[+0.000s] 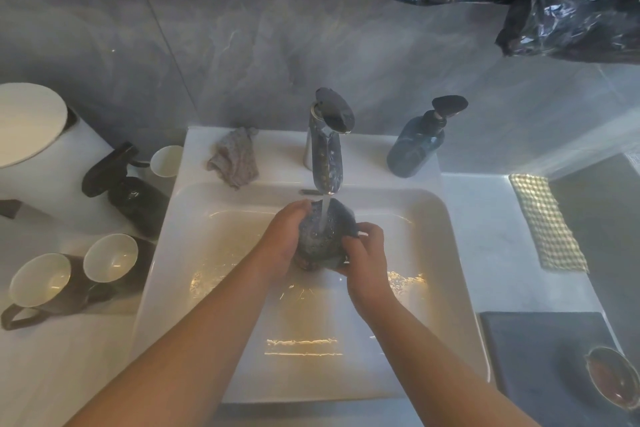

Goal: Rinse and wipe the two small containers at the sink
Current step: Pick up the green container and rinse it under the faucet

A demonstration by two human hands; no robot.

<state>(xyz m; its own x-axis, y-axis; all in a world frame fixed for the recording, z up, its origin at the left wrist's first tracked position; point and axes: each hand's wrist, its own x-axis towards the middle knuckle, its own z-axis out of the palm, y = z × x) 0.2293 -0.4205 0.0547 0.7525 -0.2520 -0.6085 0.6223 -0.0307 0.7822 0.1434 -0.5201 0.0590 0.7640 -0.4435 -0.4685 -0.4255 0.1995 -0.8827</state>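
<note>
I hold a small dark speckled container (320, 239) over the white sink (446, 229), directly under the water running from the chrome faucet (327, 149). My left hand (285, 239) wraps its left side. My right hand (365, 260) grips its right side and rim. A second small container (611, 380), brownish inside, lies on a dark mat (533, 357) at the right front. A crumpled grey cloth (233, 159) rests on the sink's back ledge, left of the faucet.
A blue pump bottle (417, 149) stands right of the faucet. On the left counter are a dark spray bottle (128, 187), a small white cup (166, 161) and two mugs (69, 276). A checked cloth (547, 222) lies on the right counter.
</note>
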